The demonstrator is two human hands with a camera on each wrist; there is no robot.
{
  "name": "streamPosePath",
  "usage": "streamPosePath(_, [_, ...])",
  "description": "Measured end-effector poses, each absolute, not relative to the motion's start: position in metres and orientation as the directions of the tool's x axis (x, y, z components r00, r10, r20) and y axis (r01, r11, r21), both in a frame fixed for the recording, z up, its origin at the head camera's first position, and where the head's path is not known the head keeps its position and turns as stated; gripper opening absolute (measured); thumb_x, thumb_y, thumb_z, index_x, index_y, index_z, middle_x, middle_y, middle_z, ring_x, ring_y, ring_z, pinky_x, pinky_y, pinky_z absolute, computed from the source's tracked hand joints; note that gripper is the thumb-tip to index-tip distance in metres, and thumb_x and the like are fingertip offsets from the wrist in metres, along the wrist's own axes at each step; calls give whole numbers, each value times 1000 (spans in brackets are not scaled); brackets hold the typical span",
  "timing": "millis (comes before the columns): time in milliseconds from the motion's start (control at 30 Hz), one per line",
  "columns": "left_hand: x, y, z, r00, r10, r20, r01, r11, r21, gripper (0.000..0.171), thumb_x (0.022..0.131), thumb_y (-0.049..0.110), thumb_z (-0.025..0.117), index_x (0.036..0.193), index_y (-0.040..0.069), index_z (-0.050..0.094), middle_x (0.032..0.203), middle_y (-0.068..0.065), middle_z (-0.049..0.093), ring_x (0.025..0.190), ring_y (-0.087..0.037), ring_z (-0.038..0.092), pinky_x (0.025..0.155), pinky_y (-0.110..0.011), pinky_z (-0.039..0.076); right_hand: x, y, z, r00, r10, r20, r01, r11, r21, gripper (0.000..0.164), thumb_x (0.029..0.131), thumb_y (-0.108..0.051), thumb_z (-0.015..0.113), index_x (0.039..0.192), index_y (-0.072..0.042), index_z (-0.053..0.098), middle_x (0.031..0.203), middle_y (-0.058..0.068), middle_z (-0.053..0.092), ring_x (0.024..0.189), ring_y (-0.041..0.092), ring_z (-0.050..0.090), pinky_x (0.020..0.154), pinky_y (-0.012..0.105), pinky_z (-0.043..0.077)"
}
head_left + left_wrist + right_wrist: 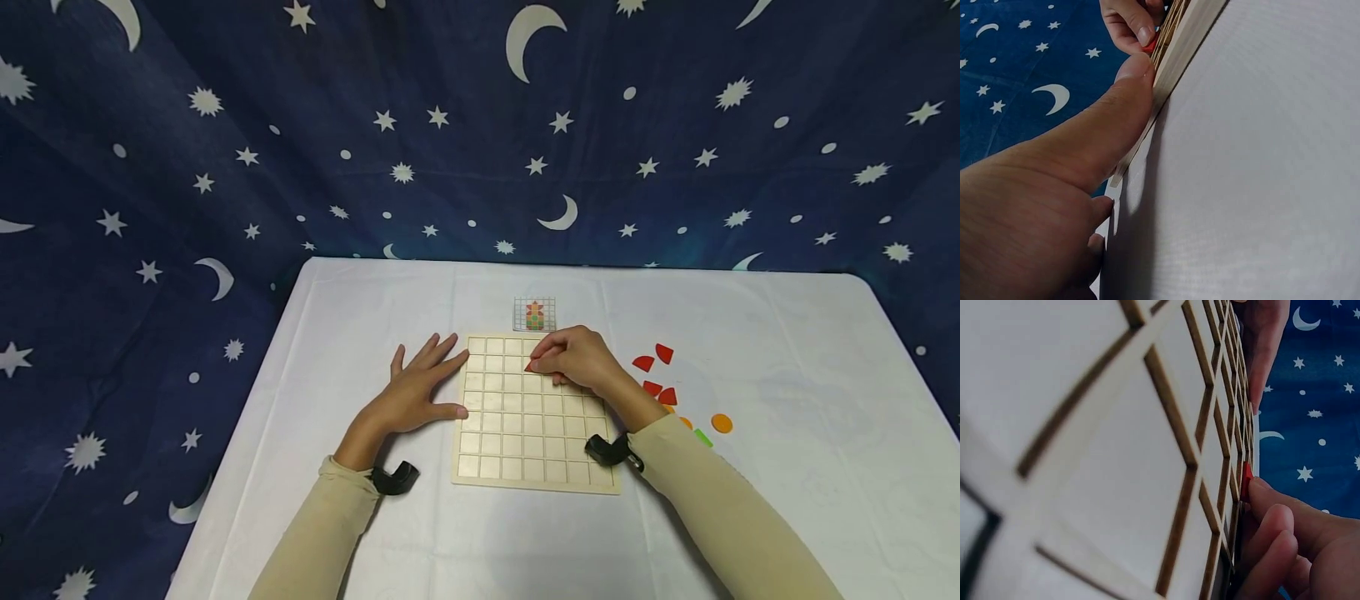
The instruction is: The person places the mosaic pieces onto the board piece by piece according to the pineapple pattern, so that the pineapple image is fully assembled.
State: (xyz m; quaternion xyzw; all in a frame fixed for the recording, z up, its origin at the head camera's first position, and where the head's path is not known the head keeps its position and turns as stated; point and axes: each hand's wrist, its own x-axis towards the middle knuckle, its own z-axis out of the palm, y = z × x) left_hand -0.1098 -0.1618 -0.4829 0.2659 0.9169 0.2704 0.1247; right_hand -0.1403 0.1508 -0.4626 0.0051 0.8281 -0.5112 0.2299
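A square wooden grid board (491,458) lies on the white table. Over its upper right part my right hand (576,358) pinches a small red piece (529,367) against one of the cells. The same red piece (1246,481) shows between thumb and fingers in the right wrist view. At the board's left edge my left hand (408,392) has its fingers spread, with thumb and fingertips touching the rim. In the left wrist view the left thumb (1110,119) lies against the board's side (1179,62).
Behind the board is a small pattern card (535,314) with a coloured figure on a grid. Right of the board lie several red quarter-round pieces (663,353), an orange disc (722,423) and a green piece (702,437). A starry cloth (465,108) hangs behind the table.
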Motion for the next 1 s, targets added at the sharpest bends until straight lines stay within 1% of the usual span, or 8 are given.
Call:
streamPosePath(167, [-110,-161,-483,-828,555,-83,419,710,565,94,83,54,80,160,22,36,172,-5,17,161,-33,5,117,-73,-9,-141,151,-463,-896,-233,-378,227,490,-841,20,80,-25,89,94,-14,80,78,3,77,51,15,62,54,28,53])
streamPosePath(333, [-110,-161,-482,-831,550,-88,415,717,560,94,83,54,79,160,23,36,172,-4,17,161,-32,5,117,-73,-10,-142,150,-463,-900,-232,-370,213,506,-836,18,78,-25,90,90,-15,80,74,3,76,50,13,63,53,26,52])
streamPosePath(600, [-110,-161,-481,-829,552,-92,413,715,563,94,83,54,80,160,22,36,172,-5,17,161,-33,5,117,-73,-10,-142,150,-460,-896,-261,-360,187,512,-838,11,82,-18,86,87,-12,78,78,1,78,52,13,65,52,25,53])
streamPosePath(733, [-110,-162,-482,-829,551,-96,413,719,559,95,83,55,79,161,23,35,173,-4,17,161,-32,5,117,-72,-10,-142,151,-459,-888,-278,-365,186,510,-840,12,83,-18,85,89,-11,78,79,2,78,53,14,65,53,25,53])
streamPosePath(900, [-110,-161,-482,-829,552,-94,416,719,556,94,83,55,79,161,24,34,173,-3,16,161,-32,4,118,-72,-10,-143,155,-458,-866,-299,-400,230,473,-851,18,84,-15,84,99,-7,77,85,6,77,58,14,66,57,24,55])
streamPosePath(1000, [-110,-162,-482,-829,551,-98,413,721,556,95,83,55,79,161,24,34,173,-3,16,161,-31,4,118,-71,-10,-144,157,-459,-858,-305,-413,248,458,-854,20,84,-13,83,102,-5,77,86,7,77,59,14,67,58,24,55])
